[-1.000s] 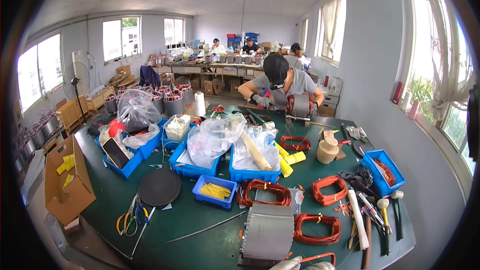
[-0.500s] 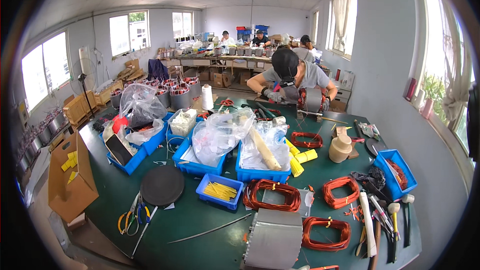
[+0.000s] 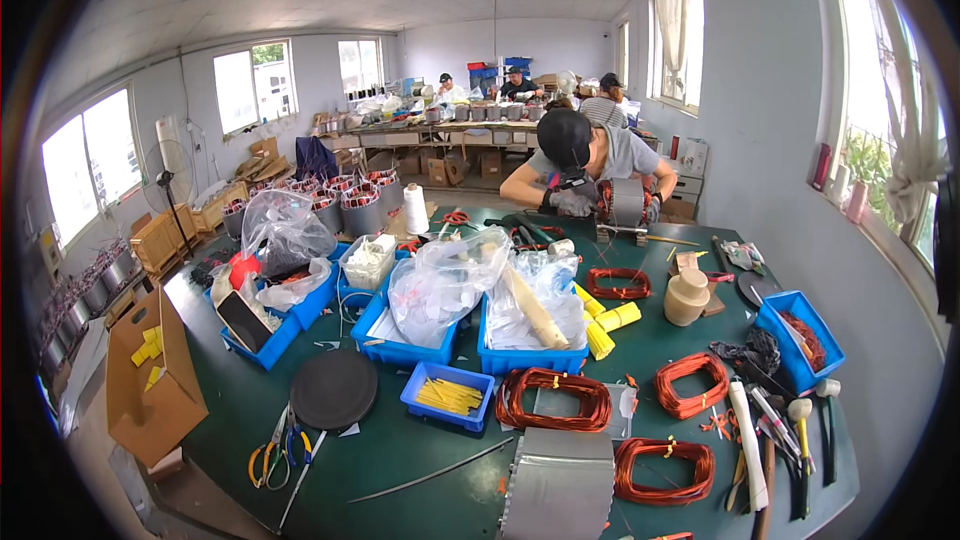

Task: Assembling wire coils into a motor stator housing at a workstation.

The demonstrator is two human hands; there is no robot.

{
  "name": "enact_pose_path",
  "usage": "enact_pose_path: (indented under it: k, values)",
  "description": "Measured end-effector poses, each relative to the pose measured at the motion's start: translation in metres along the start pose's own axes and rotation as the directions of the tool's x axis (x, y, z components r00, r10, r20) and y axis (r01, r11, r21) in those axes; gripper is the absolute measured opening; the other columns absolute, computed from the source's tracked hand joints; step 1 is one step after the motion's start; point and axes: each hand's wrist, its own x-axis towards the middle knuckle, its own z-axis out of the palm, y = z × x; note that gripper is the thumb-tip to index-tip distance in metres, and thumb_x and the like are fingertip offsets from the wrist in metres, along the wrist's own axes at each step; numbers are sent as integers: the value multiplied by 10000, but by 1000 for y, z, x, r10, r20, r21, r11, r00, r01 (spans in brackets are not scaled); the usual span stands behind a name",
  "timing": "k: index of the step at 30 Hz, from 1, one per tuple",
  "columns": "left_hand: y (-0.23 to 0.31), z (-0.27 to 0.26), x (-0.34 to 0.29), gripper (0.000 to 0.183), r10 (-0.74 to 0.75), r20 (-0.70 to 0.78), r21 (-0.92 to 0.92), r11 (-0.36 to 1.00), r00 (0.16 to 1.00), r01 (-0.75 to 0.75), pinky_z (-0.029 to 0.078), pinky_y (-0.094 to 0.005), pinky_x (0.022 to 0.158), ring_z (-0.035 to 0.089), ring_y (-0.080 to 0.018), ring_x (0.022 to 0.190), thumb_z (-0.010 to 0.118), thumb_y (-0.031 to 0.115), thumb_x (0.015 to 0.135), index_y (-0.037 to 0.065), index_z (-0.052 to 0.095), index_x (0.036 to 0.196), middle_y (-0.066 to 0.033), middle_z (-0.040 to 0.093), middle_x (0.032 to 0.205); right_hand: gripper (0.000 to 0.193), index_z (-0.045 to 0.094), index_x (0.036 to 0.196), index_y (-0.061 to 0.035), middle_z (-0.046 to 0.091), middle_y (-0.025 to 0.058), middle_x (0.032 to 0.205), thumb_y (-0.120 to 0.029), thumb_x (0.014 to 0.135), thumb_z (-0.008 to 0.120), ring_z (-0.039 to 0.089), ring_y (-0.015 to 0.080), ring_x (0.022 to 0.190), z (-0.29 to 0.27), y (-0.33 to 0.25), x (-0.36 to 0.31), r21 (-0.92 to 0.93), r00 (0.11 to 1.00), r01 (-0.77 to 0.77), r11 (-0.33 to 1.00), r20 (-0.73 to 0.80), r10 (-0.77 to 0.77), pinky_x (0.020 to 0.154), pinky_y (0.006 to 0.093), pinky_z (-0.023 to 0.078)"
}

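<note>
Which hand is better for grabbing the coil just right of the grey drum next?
Probably the right: the oval, red-copper wire coil lies right of the curved, grey metal drum. Neither of the person's own hands clearly shows, so it's only a guess.

One grey cylindrical metal core point(image 3: 557, 488) at the near edge; four whole oval copper-red wire coils point(image 3: 664, 492) lying on the table, tied with yellow. Two wide blue plastic bins point(image 3: 530, 362) with clear bags, one small blue plastic tray point(image 3: 447, 420) of thin yellow strips, one blue plastic bin of reddish wire point(image 3: 826, 372) at right; far-left blue bins overlap, count unclear. One flat round black disc point(image 3: 334, 390), one white thread cone point(image 3: 416, 208), one stepped round beige block point(image 3: 686, 302), two pale-headed mallets point(image 3: 800, 409), one open brown cardboard box point(image 3: 170, 418), four co-workers point(image 3: 622, 153).
</note>
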Motion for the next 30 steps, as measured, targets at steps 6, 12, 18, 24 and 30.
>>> enact_pose_path:
  k: [6, 12, 18, 24, 30]
  values:
    - [-4, -2, 2, 551, 43, 29, -1, 999, 999, -43, 283, -251, 410, 345, -102, 399, 344, 446, 1076, 130, 463, 640, 10, 419, 535, 150, 635, 831, -154, 544, 28, 627, -255, 766, 725, 571, 232, 573, 0, -2, 1, -22, 1000, 6, 1000, -17, -6, 562, 405, 447]
    - [-1, -1, -1, 549, 44, 23, 0, 999, 999, -44, 285, -254, 418, 348, -109, 402, 336, 440, 1078, 120, 465, 652, 8, 417, 543, 157, 634, 860, -152, 544, 23, 639, -243, 766, 721, 575, 228, 584, 0, -1, -1, -15, 1000, 7, 1000, -3, -7, 566, 401, 446]
    - [-4, -4, 2, 565, 78, 33, 46, 996, 996, -79, 282, -262, 408, 348, -111, 388, 343, 459, 1072, 120, 463, 636, 3, 423, 528, 160, 634, 862, -151, 545, 24, 643, -238, 763, 725, 576, 230, 588, 1, -1, 0, -21, 1000, 6, 1000, -14, -6, 568, 402, 448]
    - [-6, 0, 0, 573, 67, 26, 35, 997, 997, -67, 276, -260, 395, 352, -111, 380, 344, 474, 1068, 126, 467, 630, 1, 429, 523, 151, 635, 856, -152, 542, 26, 631, -239, 770, 724, 573, 233, 577, 0, -4, -2, -16, 998, 13, 1000, -55, -14, 559, 402, 446]
    - [-7, -1, 1, 567, 78, 35, 31, 996, 996, -79, 282, -255, 388, 355, -106, 386, 342, 476, 1068, 128, 463, 637, 3, 426, 526, 140, 632, 847, -151, 543, 34, 631, -233, 775, 720, 576, 240, 584, 3, -2, -6, -10, 1000, -13, 1000, -9, 13, 568, 406, 448]
